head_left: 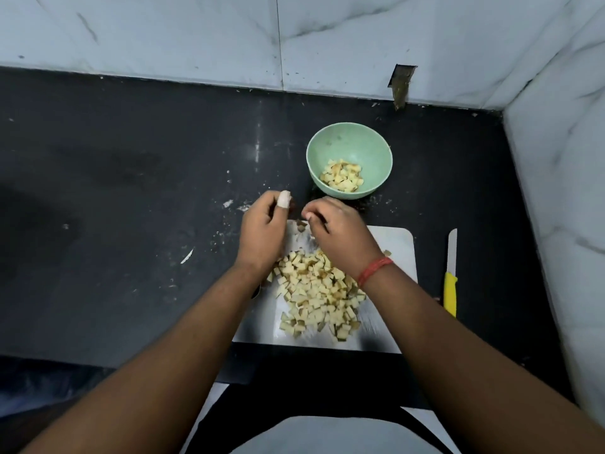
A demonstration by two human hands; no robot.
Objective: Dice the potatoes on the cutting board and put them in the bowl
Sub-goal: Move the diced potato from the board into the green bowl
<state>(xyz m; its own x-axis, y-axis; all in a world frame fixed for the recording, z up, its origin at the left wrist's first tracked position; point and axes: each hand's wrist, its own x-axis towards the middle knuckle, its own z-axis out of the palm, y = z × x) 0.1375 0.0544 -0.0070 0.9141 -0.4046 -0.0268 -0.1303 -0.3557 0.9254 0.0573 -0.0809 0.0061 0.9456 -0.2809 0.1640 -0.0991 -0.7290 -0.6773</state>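
Left hand, bandaged fingertip, fingers curled at far board edge; whether it holds dice, cannot tell. Right hand likewise curled, contents hidden. Pale yellow potato dice heaped on white plastic cutting board, some already in mint-green round bowl beyond. Dice light, firm, likely damp and slippery: scoop by cupped handfuls from heap's flanks. Yellow-handled knife lies right of board.

Head-worn camera looks steeply down, close over the counter.
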